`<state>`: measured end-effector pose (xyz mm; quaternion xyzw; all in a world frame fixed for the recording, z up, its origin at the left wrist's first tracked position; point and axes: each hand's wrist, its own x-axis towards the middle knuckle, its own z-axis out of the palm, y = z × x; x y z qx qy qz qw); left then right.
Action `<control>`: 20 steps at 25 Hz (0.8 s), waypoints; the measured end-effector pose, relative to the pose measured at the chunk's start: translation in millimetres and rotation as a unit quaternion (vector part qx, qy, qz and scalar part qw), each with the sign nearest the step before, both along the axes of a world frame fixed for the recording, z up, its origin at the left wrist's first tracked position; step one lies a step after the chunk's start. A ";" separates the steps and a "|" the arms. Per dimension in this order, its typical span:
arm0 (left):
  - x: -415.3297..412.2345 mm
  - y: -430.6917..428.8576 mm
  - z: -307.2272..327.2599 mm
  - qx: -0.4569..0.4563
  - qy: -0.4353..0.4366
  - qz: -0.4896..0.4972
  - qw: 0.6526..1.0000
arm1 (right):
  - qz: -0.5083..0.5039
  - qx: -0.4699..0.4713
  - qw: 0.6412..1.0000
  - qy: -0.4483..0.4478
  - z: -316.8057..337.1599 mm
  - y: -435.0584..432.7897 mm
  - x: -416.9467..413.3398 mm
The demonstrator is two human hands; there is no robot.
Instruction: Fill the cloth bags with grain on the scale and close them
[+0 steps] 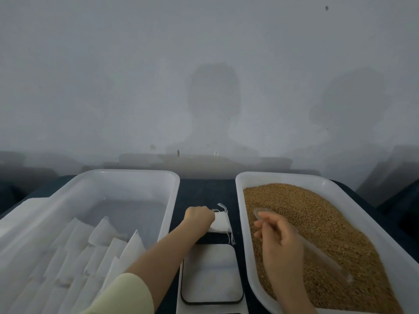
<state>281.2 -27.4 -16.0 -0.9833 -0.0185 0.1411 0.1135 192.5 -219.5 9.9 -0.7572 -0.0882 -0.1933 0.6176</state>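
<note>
My left hand (199, 216) reaches past the scale and grips a small white cloth bag (221, 224). The bag lies flat on the dark table, its drawstrings trailing to the right. Nearer to me, the scale (212, 271) has a white platform with a black rim, and nothing is on it. At right, my right hand (281, 242) hovers over the brown grain (322, 223) in a white tray (240, 200). Its fingers curl round a translucent scoop (326, 262), which is blurred and lies low over the grain.
A large white tray (127, 175) on the left holds several flat empty cloth bags (102, 232) in its near half. A grey wall rises just behind the table. A narrow strip of dark table runs between the two trays.
</note>
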 end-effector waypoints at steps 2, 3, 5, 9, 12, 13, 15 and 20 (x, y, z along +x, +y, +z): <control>-2.9 1.3 5.5 -0.053 -0.013 0.048 0.997 | 0.002 0.002 1.000 0.005 0.0 0.1 -1.8; -5.6 0.9 11.7 -0.086 -0.028 0.068 0.994 | 0.003 0.004 1.000 0.011 0.5 -0.6 -2.4; -12.7 5.9 26.0 -0.145 -0.081 0.076 0.983 | 0.008 0.000 1.000 0.023 2.6 -1.8 -3.1; -61.0 18.9 52.4 -0.392 -0.157 0.021 0.906 | 0.060 -0.025 0.998 0.025 6.9 2.2 -6.7; -113.9 23.1 59.1 -0.610 -0.076 -0.012 0.789 | 0.146 -0.063 0.987 0.038 9.4 7.9 -10.2; -125.3 24.2 55.2 -0.628 -0.052 -0.015 0.777 | 0.178 -0.077 0.980 0.051 8.8 9.0 -10.4; -138.3 23.2 47.1 -0.635 -0.027 -0.013 0.772 | 0.221 -0.111 0.967 0.064 8.0 9.5 -11.5; -143.3 20.3 44.5 -0.659 0.001 -0.005 0.752 | 0.165 -0.098 0.981 0.035 5.9 3.9 -11.7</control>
